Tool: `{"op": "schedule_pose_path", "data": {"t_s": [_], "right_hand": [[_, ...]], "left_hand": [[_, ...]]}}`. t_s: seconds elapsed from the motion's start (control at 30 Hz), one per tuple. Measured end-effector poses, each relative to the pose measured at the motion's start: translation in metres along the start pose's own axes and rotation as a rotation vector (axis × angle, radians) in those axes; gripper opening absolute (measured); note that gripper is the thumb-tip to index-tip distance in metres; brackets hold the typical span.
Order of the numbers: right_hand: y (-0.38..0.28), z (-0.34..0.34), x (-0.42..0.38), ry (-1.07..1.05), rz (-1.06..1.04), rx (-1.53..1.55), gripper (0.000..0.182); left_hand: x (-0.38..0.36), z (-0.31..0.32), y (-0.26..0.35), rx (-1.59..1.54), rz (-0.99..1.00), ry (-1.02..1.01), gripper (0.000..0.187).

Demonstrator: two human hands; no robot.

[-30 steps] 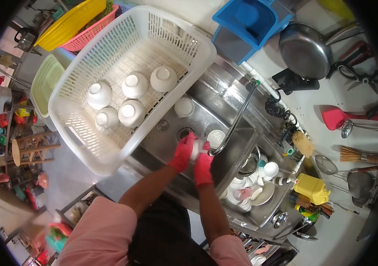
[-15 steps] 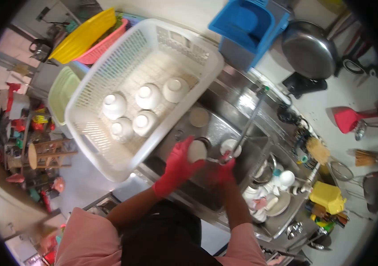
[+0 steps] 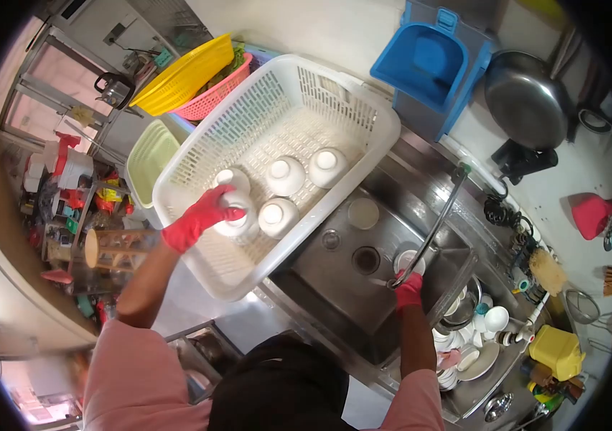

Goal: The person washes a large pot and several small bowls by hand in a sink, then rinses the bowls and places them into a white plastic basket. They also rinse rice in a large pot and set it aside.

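Head view, only one. No readable writing or brand on anything here.

Left hand (image 3: 198, 219), in a red rubber glove, is closing around a white bowl (image 3: 234, 208) and holding it inside the white plastic basket (image 3: 363, 151), at the basket's near-left part. The bowl is sitting mouth down, base facing up, on top of another upturned bowl, so its axis is running roughly straight up toward the camera. It is round, so there is no real long axis.

The basket is resting partly over the left edge of the steel sink (image 3: 334, 280). Inside it, upturned white bowls are sitting in a cluster: two (image 3: 286, 174) (image 3: 326, 167) farther in, one (image 3: 278, 215) just beside the held bowl, one more behind the gloved fingers.

Right hand (image 3: 408, 289), also red-gloved, is down in the sink under the curved faucet spout (image 3: 431, 230). It is touching or gripping a white dish (image 3: 408, 258) there; can't tell which, fingers mostly hidden. A small round white lid or dish (image 3: 363, 212) is lying on the sink floor near the drain (image 3: 365, 260).

Second basin (image 3: 464, 345) on the right is holding a pile of white crockery. Blue bin (image 3: 428, 61) is standing behind the sink, dark wok (image 3: 528, 100) beside it. Yellow and pink baskets (image 3: 191, 79) are stacked far left.
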State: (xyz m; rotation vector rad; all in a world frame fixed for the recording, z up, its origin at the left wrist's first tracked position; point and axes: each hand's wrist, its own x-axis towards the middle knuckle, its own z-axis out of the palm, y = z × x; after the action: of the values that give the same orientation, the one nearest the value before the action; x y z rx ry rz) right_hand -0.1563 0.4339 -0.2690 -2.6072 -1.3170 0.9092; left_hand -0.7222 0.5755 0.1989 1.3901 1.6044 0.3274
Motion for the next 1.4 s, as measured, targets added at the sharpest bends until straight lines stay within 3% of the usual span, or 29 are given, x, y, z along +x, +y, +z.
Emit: {"op": "schedule_pose_path", "data": {"t_s": [0.07,0.17,0.23,0.27,0.33,0.37,0.43,0.47,0.5,0.53,0.57,0.6,0.67,0.73,0.83,0.9,0.93,0.97,1.03,1.1,1.17,1.23,1.27,1.33,1.4], "right_hand": [[0.013,0.025,0.000,0.064,-0.156,0.172,0.028],[-0.033,-0.041,-0.040,0.037,-0.132,-0.062,0.025],[-0.074,-0.087,-0.086,0.028,-0.095,-0.054,0.024],[-0.078,-0.087,-0.098,0.041,0.013,0.164,0.023],[-0.086,-0.087,-0.131,-0.125,-0.047,0.591,0.024],[-0.085,-0.082,-0.144,-0.229,-0.059,0.784,0.026],[-0.076,-0.062,-0.159,-0.276,-0.331,0.770,0.033],[-0.080,-0.061,-0.173,-0.307,-0.309,0.897,0.032],[-0.085,-0.061,-0.188,-0.337,-0.285,1.024,0.031],[-0.107,-0.078,-0.205,-0.457,0.032,1.453,0.027],[-0.125,-0.089,-0.218,-0.571,0.383,1.861,0.024],[-0.131,-0.089,-0.226,-0.332,0.073,1.384,0.024],[-0.136,-0.091,-0.234,0.123,-0.442,0.358,0.027],[-0.132,-0.091,-0.230,-0.061,-0.253,0.476,0.030],[-0.123,-0.087,-0.227,-0.093,-0.259,0.736,0.035],[-0.119,-0.086,-0.235,-0.053,-0.170,1.163,0.039],[-0.132,-0.089,-0.232,-0.029,-0.024,1.496,0.041],[-0.143,-0.092,-0.229,-0.003,0.129,1.829,0.044],[-0.138,-0.110,-0.221,-0.027,0.188,1.666,0.048],[-0.141,-0.126,-0.212,-0.056,0.295,1.518,0.049],[-0.150,-0.138,-0.203,-0.116,0.464,1.371,0.049],[-0.169,-0.125,-0.210,0.077,0.076,1.162,0.045],[-0.178,-0.118,-0.213,0.169,-0.114,1.042,0.043],[-0.173,-0.100,-0.218,0.114,-0.139,1.150,0.038],[-0.164,-0.084,-0.212,0.062,-0.136,1.175,0.035]], "left_hand": [[-0.005,-0.002,-0.012,-0.054,-0.031,-0.062,0.084],[-0.003,-0.003,-0.040,-0.048,-0.056,-0.066,0.074],[-0.010,0.002,-0.041,0.039,-0.040,0.000,0.062],[-0.004,-0.002,-0.053,-0.029,-0.076,0.009,0.056],[0.011,-0.007,-0.086,-0.162,-0.153,0.023,0.045],[0.008,-0.001,-0.079,0.007,-0.052,0.171,0.041],[-0.009,0.023,-0.028,0.342,0.170,0.457,0.033],[-0.026,0.042,0.022,0.338,0.315,0.520,0.030],[-0.048,0.065,0.075,0.250,0.436,0.535,0.028],[-0.066,0.089,0.109,0.162,0.556,0.553,0.026],[-0.072,0.115,0.101,0.221,0.531,0.432,0.027],[-0.083,0.149,0.100,0.421,0.700,0.370,0.033],[-0.082,0.230,0.083,-0.113,0.803,0.080,0.031],[-0.075,0.325,0.056,-0.209,0.587,0.193,0.034],[-0.035,0.415,0.011,-0.361,0.307,0.408,0.032],[-0.019,0.410,0.036,-0.718,-0.084,0.180,0.033],[-0.014,0.406,0.043,-0.885,-0.281,0.065,0.034],[-0.003,0.416,0.025,-0.810,-0.105,-0.060,0.035],[0.038,0.449,-0.041,-0.630,0.244,-0.293,0.037],[0.050,0.485,-0.074,-0.728,0.291,-0.170,0.046],[0.046,0.494,-0.078,-1.076,0.163,-0.347,0.056],[0.044,0.473,-0.066,-1.630,-0.170,-0.829,0.063],[0.040,0.468,-0.057,-1.644,-0.362,-0.657,0.065],[0.031,0.458,-0.038,-1.630,-0.729,-0.297,0.067],[0.015,0.442,-0.030,-1.404,-0.456,-0.210,0.067]]}}
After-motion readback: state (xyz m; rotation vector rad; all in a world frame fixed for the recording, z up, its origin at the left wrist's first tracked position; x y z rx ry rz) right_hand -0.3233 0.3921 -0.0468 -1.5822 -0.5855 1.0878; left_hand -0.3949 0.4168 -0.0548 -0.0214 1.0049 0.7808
